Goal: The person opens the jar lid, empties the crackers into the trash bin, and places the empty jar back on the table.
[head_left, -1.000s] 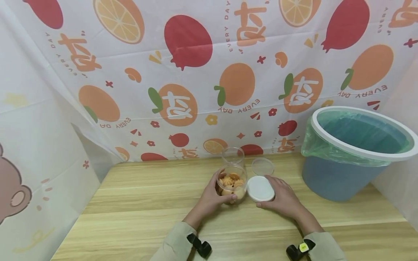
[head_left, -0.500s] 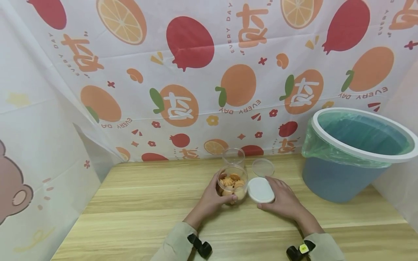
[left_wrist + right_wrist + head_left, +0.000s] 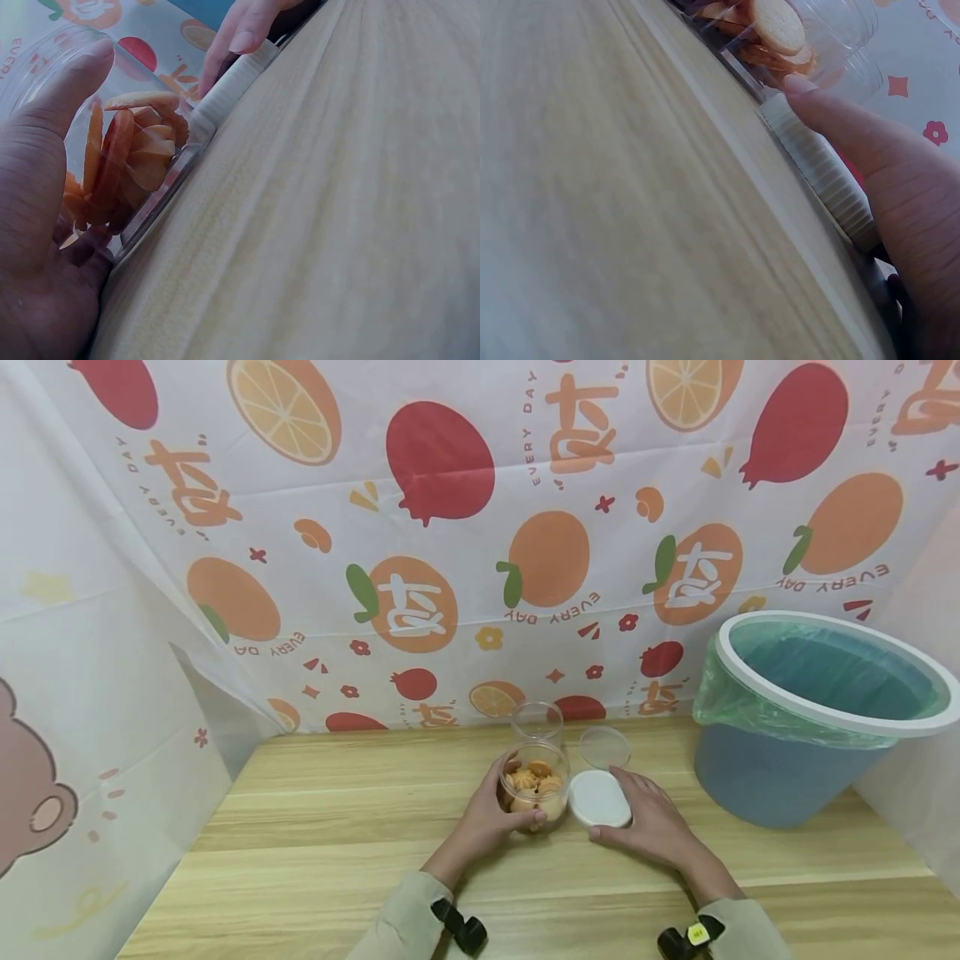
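In the head view a clear plastic jar (image 3: 535,787) stands open on the table, partly filled with golden cookies (image 3: 528,777). My left hand (image 3: 486,814) grips its side, thumb toward the front and fingers round the back. The left wrist view shows the cookies (image 3: 139,154) through the clear wall. Just right of the jar, a white lid (image 3: 598,798) with a ribbed edge lies flat on the wood. My right hand (image 3: 654,817) holds this lid by its right side between thumb and fingers. In the right wrist view the thumb lies along the ribbed rim (image 3: 821,172).
Behind the held jar stands another clear jar (image 3: 537,720), and a thin clear disc (image 3: 604,747) lies beside it. A blue bin (image 3: 772,777) with a green liner and white rim stands at the right. Printed cloth (image 3: 450,543) hangs along the table's back edge.
The view has shifted very slightly. Both hands, the jar and the lid keep their places.
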Tool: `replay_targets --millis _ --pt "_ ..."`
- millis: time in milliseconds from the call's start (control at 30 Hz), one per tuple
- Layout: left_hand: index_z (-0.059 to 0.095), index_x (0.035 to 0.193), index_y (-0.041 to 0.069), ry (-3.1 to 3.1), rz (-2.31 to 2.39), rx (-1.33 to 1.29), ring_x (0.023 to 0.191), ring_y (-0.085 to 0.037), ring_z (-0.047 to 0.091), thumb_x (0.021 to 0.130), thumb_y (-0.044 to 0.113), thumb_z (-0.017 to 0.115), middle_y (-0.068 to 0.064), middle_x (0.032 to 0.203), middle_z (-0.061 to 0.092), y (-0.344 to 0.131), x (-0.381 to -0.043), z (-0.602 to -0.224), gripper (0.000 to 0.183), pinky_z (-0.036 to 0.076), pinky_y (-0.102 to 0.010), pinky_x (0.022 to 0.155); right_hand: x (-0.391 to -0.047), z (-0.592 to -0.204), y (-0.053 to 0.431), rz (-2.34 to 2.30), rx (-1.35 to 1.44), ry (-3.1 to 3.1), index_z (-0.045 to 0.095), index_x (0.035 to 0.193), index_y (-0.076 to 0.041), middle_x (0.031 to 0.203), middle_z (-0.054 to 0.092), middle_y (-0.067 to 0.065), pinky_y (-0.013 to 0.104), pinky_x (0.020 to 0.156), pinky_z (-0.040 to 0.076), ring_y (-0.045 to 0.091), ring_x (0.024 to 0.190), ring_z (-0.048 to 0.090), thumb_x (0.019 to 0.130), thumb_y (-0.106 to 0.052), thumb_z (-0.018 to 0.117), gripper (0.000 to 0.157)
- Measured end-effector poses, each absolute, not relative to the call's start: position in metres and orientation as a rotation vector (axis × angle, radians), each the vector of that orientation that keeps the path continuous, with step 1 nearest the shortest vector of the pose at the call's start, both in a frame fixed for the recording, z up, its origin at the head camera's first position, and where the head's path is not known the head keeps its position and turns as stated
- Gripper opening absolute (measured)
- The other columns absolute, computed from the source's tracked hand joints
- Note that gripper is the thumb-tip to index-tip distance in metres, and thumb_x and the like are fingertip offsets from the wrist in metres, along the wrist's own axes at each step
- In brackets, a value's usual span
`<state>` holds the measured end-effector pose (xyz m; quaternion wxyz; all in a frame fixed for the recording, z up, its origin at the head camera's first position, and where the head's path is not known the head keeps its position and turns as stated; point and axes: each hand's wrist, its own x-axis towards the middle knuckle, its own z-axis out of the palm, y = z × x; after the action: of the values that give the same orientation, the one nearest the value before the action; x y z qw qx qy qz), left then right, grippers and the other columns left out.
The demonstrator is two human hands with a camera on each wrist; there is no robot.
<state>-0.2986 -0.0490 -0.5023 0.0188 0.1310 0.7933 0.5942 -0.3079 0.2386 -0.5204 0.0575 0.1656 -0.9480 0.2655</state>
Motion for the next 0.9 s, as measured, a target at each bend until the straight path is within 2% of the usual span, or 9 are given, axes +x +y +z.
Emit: replay_targets --millis 367,533,733,900 --pt "0.03 0.157 0.034 2.485 1.829 0.418 0.148 -0.034 0.038 0.076 0.032 0.09 -0.014 0.156 0.044 -0.05 -0.299 -0.503 0.101 0.028 -0.052 0.122 -0.309 -0.523 0.24 0.832 0.511 -2.833 0.042 0.152 -0.006 0.15 0.051 0.02 0.064 0.111 0.037 0.042 0.138 0.049 0.075 -0.067 0.077 0.104" --pt "0.03 0.157 0.035 2.477 1.827 0.4 0.148 -0.033 0.038 0.076 0.033 0.09 -0.012 0.156 0.044 -0.05 -0.299 -0.505 0.101 0.027 -0.052 0.123 -0.308 -0.521 0.24 0.966 0.469 -2.811 0.045 0.15 -0.007 0.15 0.049 0.02 0.064 0.109 0.04 0.044 0.137 0.048 0.079 -0.061 0.078 0.095" --pt "0.028 0.158 0.032 2.462 1.836 0.41 0.148 -0.033 0.037 0.076 0.034 0.09 -0.013 0.156 0.043 -0.05 -0.298 -0.505 0.103 0.027 -0.052 0.123 -0.308 -0.511 0.242 1.073 0.462 -2.778 0.046 0.148 -0.004 0.15 0.046 0.025 0.065 0.11 0.039 0.047 0.138 0.046 0.084 -0.05 0.079 0.086" --pt "0.029 0.158 0.032 2.469 1.836 0.403 0.148 -0.033 0.037 0.076 0.034 0.09 -0.013 0.157 0.043 -0.051 -0.298 -0.504 0.103 0.027 -0.052 0.123 -0.306 -0.495 0.24 1.053 0.487 -2.764 0.046 0.149 -0.006 0.152 0.045 0.025 0.068 0.111 0.037 0.049 0.141 0.043 0.085 -0.05 0.078 0.084"
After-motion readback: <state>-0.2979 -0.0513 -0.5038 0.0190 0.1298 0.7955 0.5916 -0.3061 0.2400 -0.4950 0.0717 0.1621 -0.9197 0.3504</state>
